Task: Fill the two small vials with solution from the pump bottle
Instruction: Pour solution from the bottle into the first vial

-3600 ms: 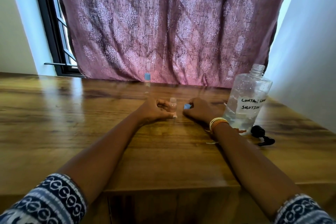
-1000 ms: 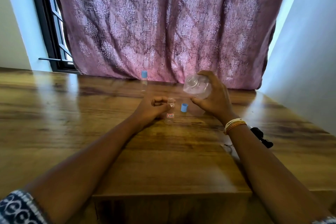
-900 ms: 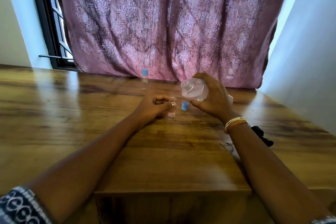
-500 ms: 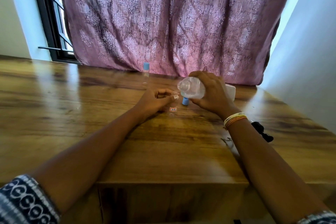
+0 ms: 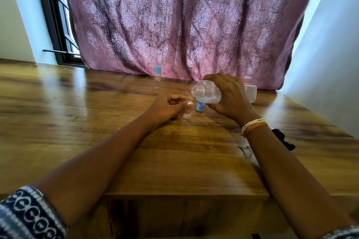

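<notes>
My right hand grips the clear pump bottle, which is tipped almost flat with its open neck pointing left over the vial. My left hand holds a small clear open vial upright on the wooden table; a red-edged label shows on it. The vial's blue cap lies on the table just right of it, under the bottle. A second small vial with a blue cap stands farther back near the curtain.
The black pump head lies on the table to the right of my right forearm. A purple patterned curtain hangs behind the table. The table's front edge is close to me, and a white wall rises on the right.
My right hand picked up the bottle from its upright spot on the right, tipped it and lowered its neck toward the vial. My left hand stayed on the vial.
</notes>
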A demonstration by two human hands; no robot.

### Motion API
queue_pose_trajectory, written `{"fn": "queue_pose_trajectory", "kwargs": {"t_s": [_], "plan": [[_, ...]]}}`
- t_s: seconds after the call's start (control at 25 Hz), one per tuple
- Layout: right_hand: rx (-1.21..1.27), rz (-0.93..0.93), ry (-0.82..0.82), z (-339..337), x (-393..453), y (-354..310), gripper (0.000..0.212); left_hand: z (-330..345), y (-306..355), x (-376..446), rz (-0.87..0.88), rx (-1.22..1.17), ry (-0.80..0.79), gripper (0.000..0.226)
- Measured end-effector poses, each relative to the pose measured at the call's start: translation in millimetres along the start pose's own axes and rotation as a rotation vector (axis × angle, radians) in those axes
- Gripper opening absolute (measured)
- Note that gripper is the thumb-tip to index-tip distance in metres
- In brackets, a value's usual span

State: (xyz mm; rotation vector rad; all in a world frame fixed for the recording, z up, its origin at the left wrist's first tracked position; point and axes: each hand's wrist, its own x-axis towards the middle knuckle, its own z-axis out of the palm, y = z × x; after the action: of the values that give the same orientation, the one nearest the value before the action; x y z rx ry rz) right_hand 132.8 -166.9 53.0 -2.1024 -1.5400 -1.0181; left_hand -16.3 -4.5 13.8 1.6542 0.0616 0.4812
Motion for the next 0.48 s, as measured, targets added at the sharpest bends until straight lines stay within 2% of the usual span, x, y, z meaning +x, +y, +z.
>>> {"fn": "queue_pose_trajectory", "kwargs": {"t_s": [0.48], "plan": [[-0.057, -0.017, 0.029, -2.2, 0.4, -2.4, 0.051, 2.0, 2.9, -1.2, -0.021, 0.034, 0.014, 0.016]]}}
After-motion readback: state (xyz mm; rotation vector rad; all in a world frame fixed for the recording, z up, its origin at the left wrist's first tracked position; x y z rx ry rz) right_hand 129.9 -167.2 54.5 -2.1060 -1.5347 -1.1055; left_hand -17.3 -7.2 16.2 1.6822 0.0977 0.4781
